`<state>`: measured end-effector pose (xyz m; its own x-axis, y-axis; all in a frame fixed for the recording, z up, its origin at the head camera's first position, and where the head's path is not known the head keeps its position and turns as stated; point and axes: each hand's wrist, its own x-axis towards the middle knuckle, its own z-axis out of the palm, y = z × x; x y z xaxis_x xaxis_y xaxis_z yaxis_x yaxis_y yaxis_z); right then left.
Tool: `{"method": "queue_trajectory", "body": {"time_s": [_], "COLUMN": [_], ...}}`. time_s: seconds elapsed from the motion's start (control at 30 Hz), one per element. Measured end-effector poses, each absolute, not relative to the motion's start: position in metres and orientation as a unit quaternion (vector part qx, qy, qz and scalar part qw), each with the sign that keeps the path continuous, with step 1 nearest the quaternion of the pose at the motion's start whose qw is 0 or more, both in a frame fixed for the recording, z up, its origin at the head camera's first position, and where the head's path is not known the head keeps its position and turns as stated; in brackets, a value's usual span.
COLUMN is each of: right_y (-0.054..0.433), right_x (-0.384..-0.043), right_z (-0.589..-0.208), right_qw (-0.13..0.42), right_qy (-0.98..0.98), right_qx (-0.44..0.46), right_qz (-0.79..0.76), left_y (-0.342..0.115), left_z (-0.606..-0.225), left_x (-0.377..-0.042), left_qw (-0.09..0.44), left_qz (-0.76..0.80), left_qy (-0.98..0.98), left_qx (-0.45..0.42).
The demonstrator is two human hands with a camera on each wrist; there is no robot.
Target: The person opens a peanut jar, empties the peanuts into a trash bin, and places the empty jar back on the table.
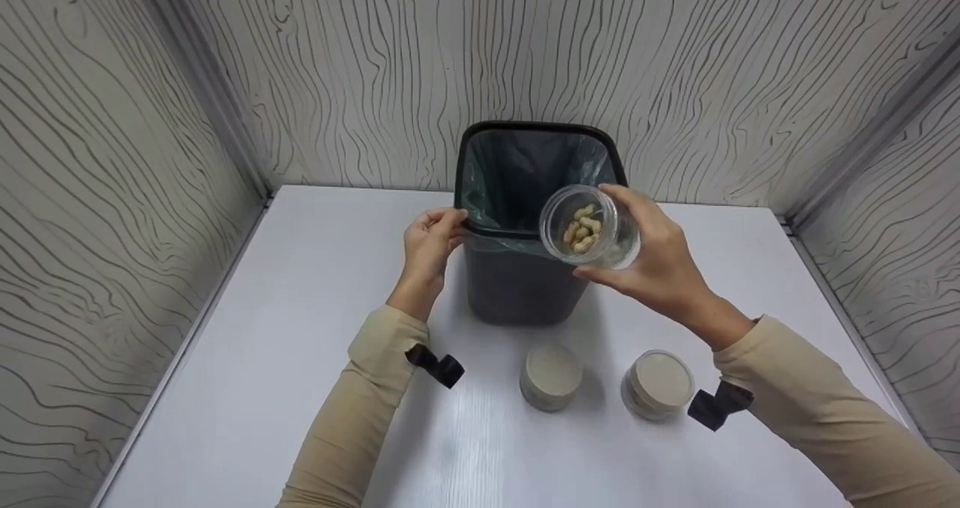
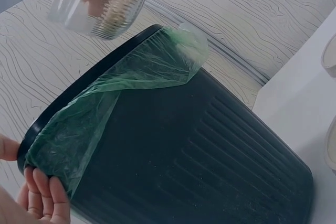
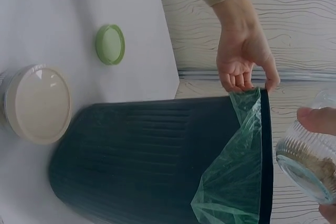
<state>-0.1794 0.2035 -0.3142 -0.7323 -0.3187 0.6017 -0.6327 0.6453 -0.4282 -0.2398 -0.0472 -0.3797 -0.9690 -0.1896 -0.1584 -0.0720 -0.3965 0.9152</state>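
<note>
A dark trash bin stands upright, lined with a translucent green bag folded over its rim. At the bin's left front corner my left hand pinches the rim and bag edge between thumb and fingers. My right hand grips a clear ribbed plastic jar around its side. The jar is tilted, its uncovered mouth toward the bin's front right rim, and several peanuts in shells lie inside. In the left wrist view the jar appears above the rim.
Two jars with beige lids, one in front of the bin and another to its right, stand on the white table. A green lid lies on the table in the right wrist view. Patterned wall panels enclose the table.
</note>
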Motion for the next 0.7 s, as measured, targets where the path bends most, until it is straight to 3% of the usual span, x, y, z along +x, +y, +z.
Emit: {"method": "queue_trajectory", "body": {"time_s": [0.7], "right_y": [0.210], "right_x": [-0.203], "right_z": [-0.309], "right_qw": [0.247], "right_qy": [-0.894], "right_qx": [0.236], "right_qz": [0.290], "left_y": [-0.047], "left_z": [-0.380], "left_x": [-0.240], "left_qw": [0.033], "left_qz": [-0.827], "left_qy": [-0.547], "left_qx": [0.123]}}
